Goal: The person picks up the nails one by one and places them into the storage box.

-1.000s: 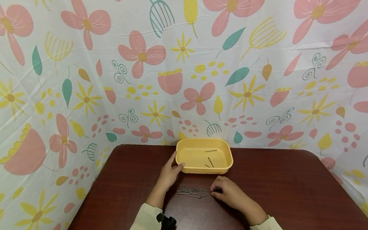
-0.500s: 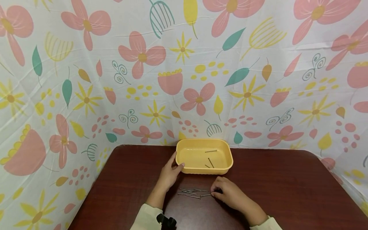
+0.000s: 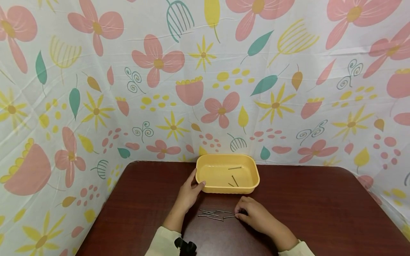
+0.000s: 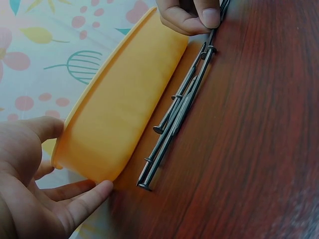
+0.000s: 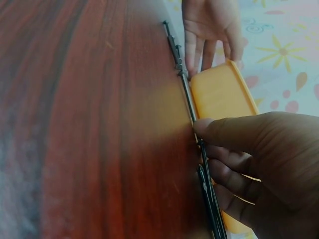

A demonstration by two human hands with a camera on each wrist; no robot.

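A yellow plastic tub [image 3: 230, 190] stands at the back of the table. My left hand [image 3: 188, 193] holds its near left corner, with the thumb at the front rim and the other fingers along the left end. Three nails [image 3: 235, 180] lie inside the tub. In front of it a small pile of steel nails [image 3: 209, 214] lies on the wood, mostly side by side. My right hand [image 3: 254, 213] pinches the end of one nail [image 3: 229, 217] between thumb and fingers, low at the right side of the pile. Its fingertips hide that end.
The dark red-brown wooden table [image 3: 320, 202] has rounded far corners. Behind and to the sides hangs a white cloth [image 3: 198, 71] printed with flowers and leaves, close to the tub's far side. A black device [image 3: 185, 246] sits on the left wrist.
The nail in my right hand has swung slightly, its left end moving a little away from me, so it now lies more level. The left hand and tub are still.
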